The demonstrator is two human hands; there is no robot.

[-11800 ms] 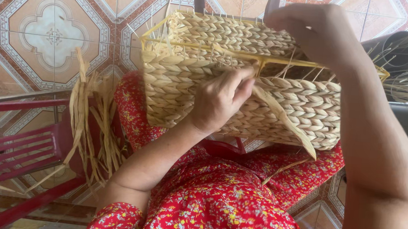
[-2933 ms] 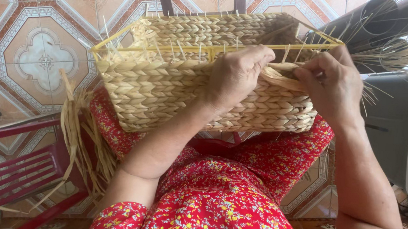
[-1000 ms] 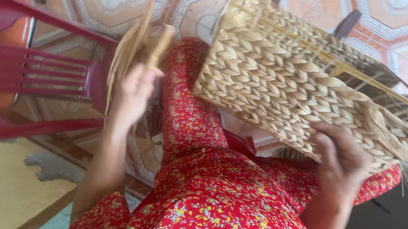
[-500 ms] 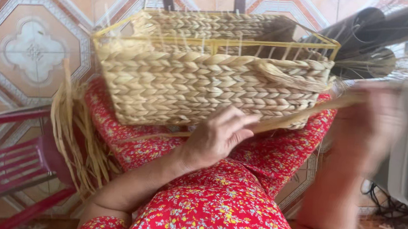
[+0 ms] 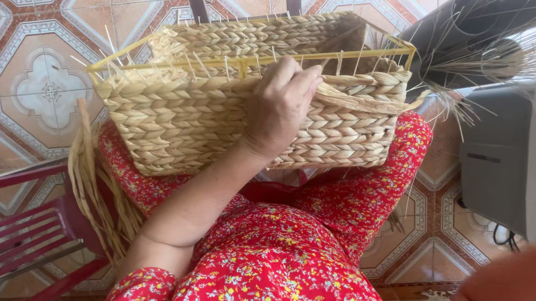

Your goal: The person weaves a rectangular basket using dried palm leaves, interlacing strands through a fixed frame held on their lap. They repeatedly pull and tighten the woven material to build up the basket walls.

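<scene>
Now the left hand (image 5: 278, 107) has risen, its grip grasping the woven basket (image 5: 189, 113) rim (right hand unseen)

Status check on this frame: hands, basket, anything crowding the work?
Left hand gripping near rim of woven basket on lap. Right hand out of frame, only arm at lower right. Loose straw bundle hanging at left, clear of the hand.
</scene>
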